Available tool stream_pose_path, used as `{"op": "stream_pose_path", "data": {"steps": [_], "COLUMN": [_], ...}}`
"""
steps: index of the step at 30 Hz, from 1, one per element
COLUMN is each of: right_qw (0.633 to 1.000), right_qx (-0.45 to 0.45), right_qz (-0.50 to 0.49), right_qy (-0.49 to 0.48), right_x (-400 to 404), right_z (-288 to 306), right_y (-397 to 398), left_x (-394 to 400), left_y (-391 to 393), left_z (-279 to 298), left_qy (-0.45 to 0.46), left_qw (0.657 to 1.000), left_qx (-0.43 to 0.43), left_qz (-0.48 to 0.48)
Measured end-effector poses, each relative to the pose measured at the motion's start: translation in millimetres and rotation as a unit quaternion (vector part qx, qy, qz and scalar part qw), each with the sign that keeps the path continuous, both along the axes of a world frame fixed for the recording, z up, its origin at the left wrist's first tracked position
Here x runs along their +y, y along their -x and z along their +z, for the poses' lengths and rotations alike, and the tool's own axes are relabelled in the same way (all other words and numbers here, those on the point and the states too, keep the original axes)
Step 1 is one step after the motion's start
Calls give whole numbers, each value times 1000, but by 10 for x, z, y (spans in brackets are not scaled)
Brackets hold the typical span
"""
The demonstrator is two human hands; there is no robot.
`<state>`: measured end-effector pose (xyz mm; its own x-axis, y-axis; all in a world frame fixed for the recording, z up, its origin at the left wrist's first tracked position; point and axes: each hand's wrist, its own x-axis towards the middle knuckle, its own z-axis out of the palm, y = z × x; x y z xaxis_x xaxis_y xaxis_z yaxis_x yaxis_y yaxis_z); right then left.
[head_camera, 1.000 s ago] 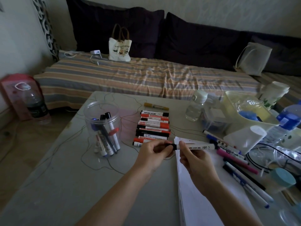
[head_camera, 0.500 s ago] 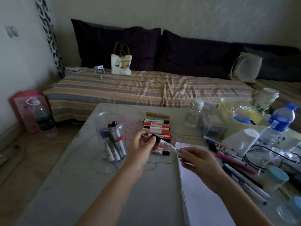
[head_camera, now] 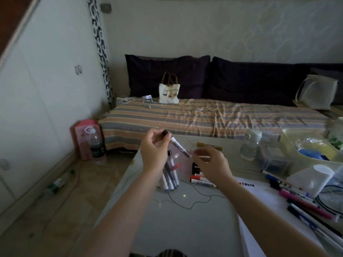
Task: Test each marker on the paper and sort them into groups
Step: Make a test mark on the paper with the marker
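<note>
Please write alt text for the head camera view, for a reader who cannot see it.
A left hand holds a white marker by its black end above a clear jar of markers, while the right hand hovers at its lower tip. Paper and loose markers lie to the right.

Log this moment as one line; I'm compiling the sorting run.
left hand: holds white marker by black cap | right hand: near marker's lower end, contact unclear | below: clear jar

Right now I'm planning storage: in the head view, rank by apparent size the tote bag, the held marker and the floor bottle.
1. tote bag, though farthest away
2. floor bottle
3. held marker, despite being nearest
</note>
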<state>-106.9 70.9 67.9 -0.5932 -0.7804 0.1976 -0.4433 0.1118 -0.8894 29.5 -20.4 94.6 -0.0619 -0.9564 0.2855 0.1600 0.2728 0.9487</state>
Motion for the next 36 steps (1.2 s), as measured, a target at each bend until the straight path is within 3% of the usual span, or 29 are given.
{"op": "stream_pose_path", "data": {"steps": [3,5,14,19,24,27,29,36], "right_qw": [999,998,990,981,956,945,942,920], "right_qx": [23,40,57,85,174,225,264,343], "right_qz": [-15,-17,-49,-76,-72,-40,-24,-10], "right_qy": [-18,-45,-119,-160,-224,-236,-205,-188], "right_x": [-23,25,337,334,264,259,256,35], "right_z": [-26,-153,-737,-913,-1141,-1259,-1319,-1538], "right_y": [30,80,478,779,864,864,887,888], "left_x": [-280,-405,-429,-173,336,414,349,139], "left_y": [-204,-255,7,362,848,893,869,849], "left_z": [100,84,-280,-213,-933,-1477,-1613,-1762], "left_qy": [62,108,170,279,202,176,167,143], "left_qw": [996,986,915,900,906,853,831,837], "left_qx": [-22,-91,-367,-336,-362,-471,-510,-514], "left_qz": [66,91,12,15,-88,-140,-146,-123]}}
